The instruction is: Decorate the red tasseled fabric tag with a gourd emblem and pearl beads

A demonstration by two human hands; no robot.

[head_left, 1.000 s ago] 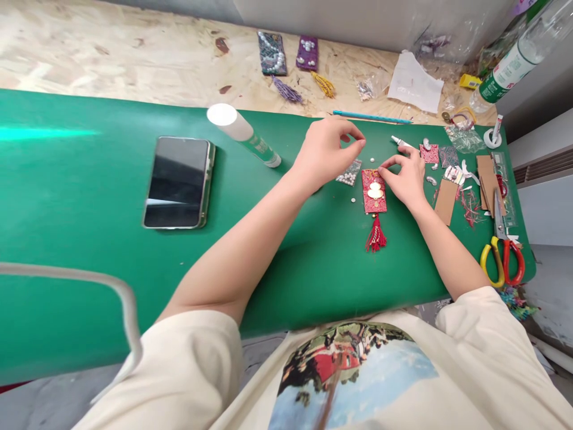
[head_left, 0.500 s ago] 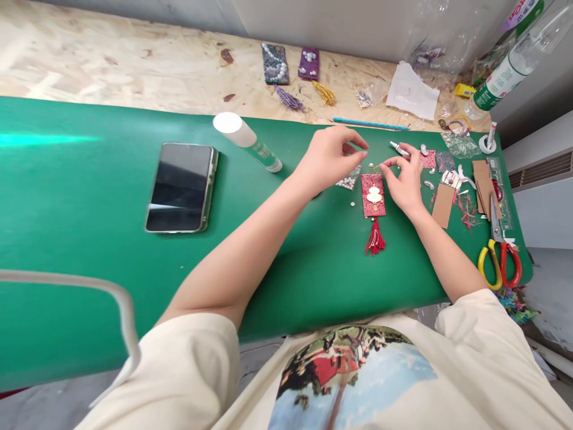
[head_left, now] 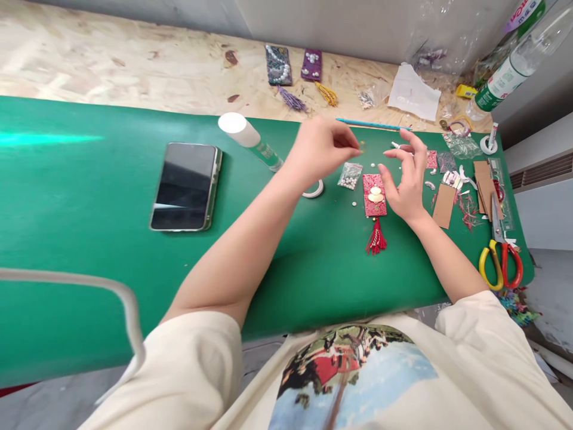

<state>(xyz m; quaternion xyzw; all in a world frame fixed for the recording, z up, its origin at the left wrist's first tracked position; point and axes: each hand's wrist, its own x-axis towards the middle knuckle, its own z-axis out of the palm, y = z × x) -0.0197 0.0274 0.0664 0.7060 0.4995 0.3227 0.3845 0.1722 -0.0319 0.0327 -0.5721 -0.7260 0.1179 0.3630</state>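
My left hand [head_left: 326,146] is raised over the green mat, thumb and fingertips pinched on a small thin gold-coloured piece [head_left: 363,146], too blurred to name. To its right, my right hand [head_left: 406,179] has its fingers apart and holds nothing. Between and below the hands lies a red patterned rectangular pendant [head_left: 369,207] with cream and gold ornaments in its middle and a red tassel [head_left: 376,237] at its lower end. A clear bag of white beads [head_left: 350,176] rests beside the pendant, and a loose bead [head_left: 373,165] sits just above it.
A phone [head_left: 184,186], a white-capped glue bottle [head_left: 250,142] and a tape roll [head_left: 314,190] lie leftward. Scissors [head_left: 500,251], cardboard strips [head_left: 444,206] and scraps crowd the right. Two tasselled pendants [head_left: 278,65] and a blue pencil [head_left: 373,124] are along the back. A bottle [head_left: 501,83] stands back right.
The gold-coloured piece has passed from my right fingertips to my left hand. My left hand has drawn slightly left, while my right hand has opened and lifted a little.
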